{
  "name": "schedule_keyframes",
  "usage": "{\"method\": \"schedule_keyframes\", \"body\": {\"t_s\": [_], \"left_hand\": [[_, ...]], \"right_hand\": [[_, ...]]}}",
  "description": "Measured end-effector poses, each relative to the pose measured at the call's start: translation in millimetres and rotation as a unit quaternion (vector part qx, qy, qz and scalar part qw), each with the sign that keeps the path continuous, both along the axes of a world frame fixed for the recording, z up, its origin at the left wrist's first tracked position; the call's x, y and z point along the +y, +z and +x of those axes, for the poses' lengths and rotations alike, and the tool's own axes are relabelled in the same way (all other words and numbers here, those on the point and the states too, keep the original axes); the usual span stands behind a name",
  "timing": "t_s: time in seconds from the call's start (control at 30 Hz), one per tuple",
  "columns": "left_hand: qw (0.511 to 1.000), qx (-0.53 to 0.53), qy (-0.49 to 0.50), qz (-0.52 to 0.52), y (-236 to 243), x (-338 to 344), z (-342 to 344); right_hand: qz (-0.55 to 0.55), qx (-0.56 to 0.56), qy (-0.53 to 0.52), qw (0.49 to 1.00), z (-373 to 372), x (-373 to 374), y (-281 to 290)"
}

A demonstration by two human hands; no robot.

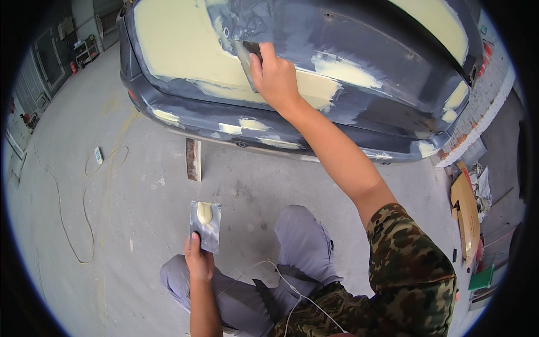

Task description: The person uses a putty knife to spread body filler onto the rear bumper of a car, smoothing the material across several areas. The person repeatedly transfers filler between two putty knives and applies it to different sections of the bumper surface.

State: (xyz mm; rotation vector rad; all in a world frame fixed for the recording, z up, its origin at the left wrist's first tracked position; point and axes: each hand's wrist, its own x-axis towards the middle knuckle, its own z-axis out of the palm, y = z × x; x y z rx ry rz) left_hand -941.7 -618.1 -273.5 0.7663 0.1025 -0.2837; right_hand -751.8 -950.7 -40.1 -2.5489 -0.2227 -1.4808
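My right hand (278, 76) grips a flat metal spreader (247, 60), its edge against the grey rear panel of a car (415, 84) along a broad cream patch of filler (174, 42). Smaller cream smears mark the panel and the bumper (208, 129) below. My left hand (197, 258) holds a small metal plate (209, 238) low over my grey-trousered leg, a blob of cream paste (204, 212) on its upper half.
A board (192, 160) stands under the bumper. A cord (84, 219) and power strip (98, 155) lie on the floor at left. Shelving (86, 50) is at far left; flattened cardboard (461, 210), a green plastic object (482, 276) and a low brick edge (477, 129) are at right.
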Motion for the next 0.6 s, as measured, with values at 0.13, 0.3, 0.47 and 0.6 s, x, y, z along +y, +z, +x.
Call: {"method": "schedule_keyframes", "body": {"t_s": [0.13,0.3,0.47,0.6], "left_hand": [[1.0,-0.007,0.0,-0.005,-0.8,6.4,3.9],[0.999,-0.023,-0.022,-0.007,5.0,11.6,20.8],[1.0,-0.023,-0.015,0.003,6.3,-4.6,23.8],[0.999,-0.027,-0.016,0.001,4.5,-16.9,20.7]], "right_hand": [[0.07,-0.021,0.03,0.997,-47.9,-45.8,-19.3],[0.116,-0.043,-0.056,0.991,-140.3,-118.7,-7.8],[0.09,-0.042,-0.021,0.995,-136.2,-130.6,3.7],[0.091,-0.05,-0.017,0.994,-108.4,-126.1,4.8]]}}
